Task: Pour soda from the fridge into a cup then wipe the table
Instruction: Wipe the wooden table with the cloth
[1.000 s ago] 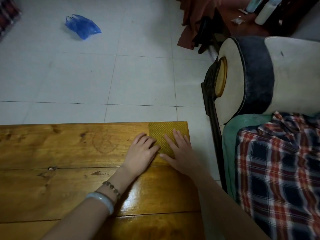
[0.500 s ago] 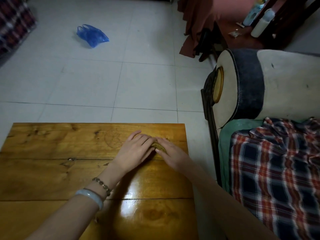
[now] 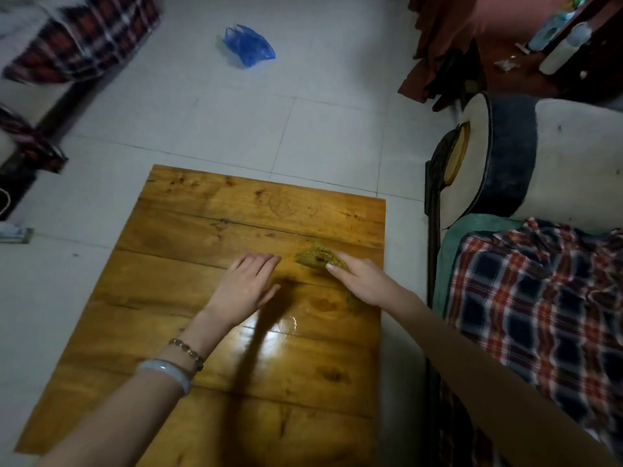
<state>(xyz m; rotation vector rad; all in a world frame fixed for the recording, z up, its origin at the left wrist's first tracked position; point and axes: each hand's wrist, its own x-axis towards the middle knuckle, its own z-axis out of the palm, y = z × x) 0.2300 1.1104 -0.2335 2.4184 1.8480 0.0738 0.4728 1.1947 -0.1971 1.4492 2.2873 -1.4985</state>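
A glossy wooden table (image 3: 188,271) fills the lower middle of the head view. A yellow-green cloth (image 3: 315,256) lies bunched on it near the right edge. My right hand (image 3: 362,281) lies over the cloth, fingers on it, with part of the cloth showing beyond the fingertips and a bit under the palm. My left hand (image 3: 247,286) rests flat on the bare wood just left of the cloth, fingers together, holding nothing. No cup or soda is in sight.
A sofa (image 3: 556,163) with a plaid cloth (image 3: 546,298) stands close along the table's right side. A blue plastic bag (image 3: 249,45) lies on the tiled floor beyond. Bottles (image 3: 563,52) stand on a dark surface at top right. Plaid fabric (image 3: 84,38) is at top left.
The cloth lay flat at the table's far right corner, then was gathered up between both hands. Now my left hand has come off it and the cloth sits bunched under my right hand.
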